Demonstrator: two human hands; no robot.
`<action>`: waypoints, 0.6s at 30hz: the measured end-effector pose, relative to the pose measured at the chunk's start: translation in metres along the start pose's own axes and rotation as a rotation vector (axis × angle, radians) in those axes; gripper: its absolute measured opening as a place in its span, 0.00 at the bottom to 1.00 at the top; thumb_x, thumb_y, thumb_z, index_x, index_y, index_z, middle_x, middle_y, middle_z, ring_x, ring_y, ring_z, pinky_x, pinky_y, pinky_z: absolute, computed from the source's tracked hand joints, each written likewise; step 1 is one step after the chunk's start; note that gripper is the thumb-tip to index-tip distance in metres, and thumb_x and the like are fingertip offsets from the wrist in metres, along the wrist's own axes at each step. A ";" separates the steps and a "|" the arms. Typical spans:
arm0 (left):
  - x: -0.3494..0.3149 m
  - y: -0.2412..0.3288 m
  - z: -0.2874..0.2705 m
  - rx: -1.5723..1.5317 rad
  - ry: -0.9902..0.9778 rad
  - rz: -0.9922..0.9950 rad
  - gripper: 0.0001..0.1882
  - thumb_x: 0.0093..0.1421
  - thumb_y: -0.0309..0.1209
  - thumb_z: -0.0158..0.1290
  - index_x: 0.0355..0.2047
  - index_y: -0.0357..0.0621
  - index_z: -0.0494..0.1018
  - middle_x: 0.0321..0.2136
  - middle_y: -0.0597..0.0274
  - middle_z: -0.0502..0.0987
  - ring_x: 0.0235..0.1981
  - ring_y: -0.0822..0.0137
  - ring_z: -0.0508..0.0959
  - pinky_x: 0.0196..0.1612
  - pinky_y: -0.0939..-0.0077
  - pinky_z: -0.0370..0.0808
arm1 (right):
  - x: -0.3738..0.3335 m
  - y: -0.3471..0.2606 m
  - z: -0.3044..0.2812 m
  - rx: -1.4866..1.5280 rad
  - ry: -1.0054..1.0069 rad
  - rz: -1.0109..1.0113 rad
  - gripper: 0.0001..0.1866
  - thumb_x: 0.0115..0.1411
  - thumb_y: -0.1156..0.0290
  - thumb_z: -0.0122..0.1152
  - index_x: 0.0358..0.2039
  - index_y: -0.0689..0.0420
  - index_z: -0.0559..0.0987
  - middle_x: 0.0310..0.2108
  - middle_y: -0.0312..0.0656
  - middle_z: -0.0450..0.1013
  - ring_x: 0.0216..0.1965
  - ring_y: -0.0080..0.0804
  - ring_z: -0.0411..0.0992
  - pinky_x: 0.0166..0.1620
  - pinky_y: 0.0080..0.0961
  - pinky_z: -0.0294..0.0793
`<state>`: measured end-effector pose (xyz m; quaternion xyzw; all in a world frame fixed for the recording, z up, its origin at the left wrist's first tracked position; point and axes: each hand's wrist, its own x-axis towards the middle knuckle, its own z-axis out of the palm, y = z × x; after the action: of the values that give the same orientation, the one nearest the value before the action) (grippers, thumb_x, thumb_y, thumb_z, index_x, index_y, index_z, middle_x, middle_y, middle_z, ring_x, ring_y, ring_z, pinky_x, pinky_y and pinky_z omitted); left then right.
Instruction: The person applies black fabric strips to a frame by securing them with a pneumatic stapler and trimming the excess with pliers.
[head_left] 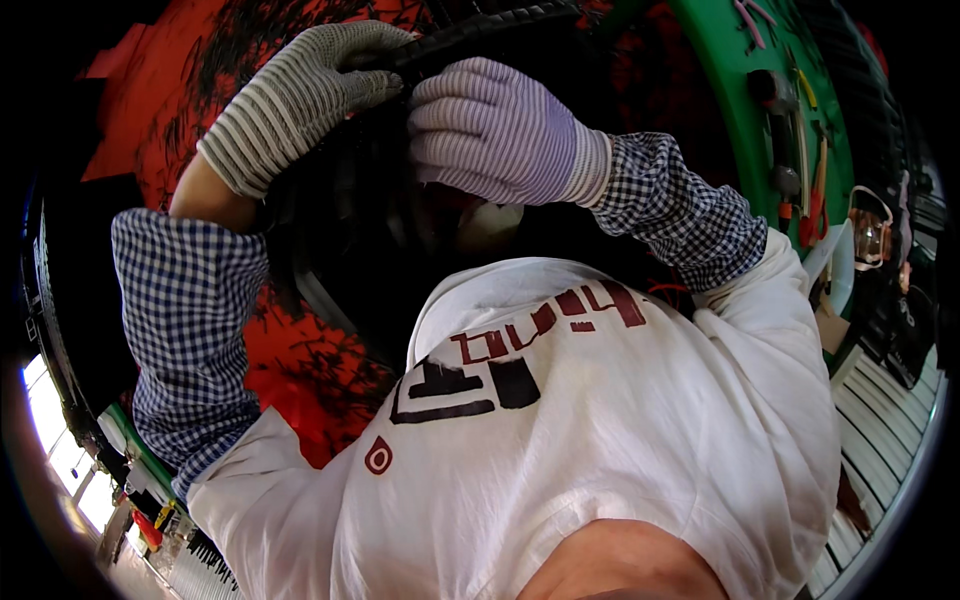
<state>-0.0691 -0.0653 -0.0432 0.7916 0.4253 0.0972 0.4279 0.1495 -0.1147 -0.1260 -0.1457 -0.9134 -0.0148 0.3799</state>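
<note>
gloves cover both hands, grey-striped knit on the left hand (300, 95) and pale lilac knit on the right hand (495, 130). both sets of fingers curl over the rim of a black rubber tyre (470, 30) at the top of the view, closed on its edge side by side, nearly touching. the tyre sits above a red surface (300, 370). checked sleeves (190, 330) and a white shirt (600, 430) fill the lower view. to the right, a green tool board (745, 150) carries pliers (815, 200) and other small tools.
</note>
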 end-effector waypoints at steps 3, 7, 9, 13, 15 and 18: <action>-0.003 -0.010 -0.007 -0.130 -0.057 -0.031 0.25 0.62 0.36 0.58 0.57 0.39 0.73 0.48 0.58 0.80 0.52 0.63 0.78 0.59 0.68 0.72 | 0.006 0.002 -0.007 0.046 0.063 0.071 0.11 0.62 0.63 0.60 0.43 0.48 0.81 0.41 0.33 0.78 0.46 0.33 0.76 0.52 0.33 0.75; -0.003 -0.008 -0.009 -0.123 -0.076 -0.020 0.25 0.64 0.41 0.56 0.57 0.41 0.73 0.49 0.56 0.80 0.52 0.62 0.78 0.59 0.70 0.73 | 0.010 0.009 -0.012 -0.248 0.171 0.123 0.11 0.63 0.64 0.59 0.45 0.50 0.81 0.35 0.37 0.77 0.34 0.31 0.78 0.35 0.25 0.80; -0.003 -0.010 -0.010 -0.140 -0.110 0.050 0.25 0.66 0.43 0.55 0.57 0.42 0.73 0.49 0.57 0.80 0.51 0.63 0.79 0.57 0.71 0.75 | 0.017 0.004 -0.019 -0.151 0.154 0.134 0.12 0.60 0.69 0.60 0.45 0.53 0.81 0.34 0.39 0.76 0.34 0.35 0.77 0.34 0.29 0.79; 0.004 -0.017 -0.013 -0.193 -0.112 0.083 0.24 0.66 0.43 0.54 0.57 0.42 0.73 0.48 0.58 0.80 0.50 0.64 0.79 0.57 0.71 0.75 | 0.029 -0.001 -0.035 -0.123 0.038 0.140 0.14 0.56 0.73 0.61 0.45 0.53 0.81 0.32 0.38 0.73 0.32 0.35 0.75 0.31 0.29 0.77; 0.007 -0.002 -0.011 -0.178 -0.102 0.013 0.21 0.67 0.39 0.53 0.56 0.40 0.74 0.48 0.57 0.80 0.49 0.65 0.79 0.56 0.72 0.75 | 0.030 0.001 -0.038 -0.158 -0.044 0.150 0.14 0.55 0.72 0.61 0.44 0.53 0.81 0.32 0.38 0.73 0.32 0.35 0.76 0.32 0.29 0.78; 0.000 0.024 -0.010 -0.149 -0.065 -0.104 0.18 0.67 0.32 0.52 0.54 0.38 0.74 0.47 0.57 0.79 0.47 0.66 0.78 0.55 0.73 0.73 | 0.033 0.002 -0.040 -0.164 -0.041 0.133 0.14 0.55 0.72 0.61 0.44 0.53 0.81 0.32 0.39 0.74 0.32 0.35 0.76 0.32 0.29 0.78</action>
<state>-0.0598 -0.0655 -0.0183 0.7370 0.4433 0.0807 0.5037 0.1555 -0.1097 -0.0748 -0.2366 -0.9051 -0.0611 0.3480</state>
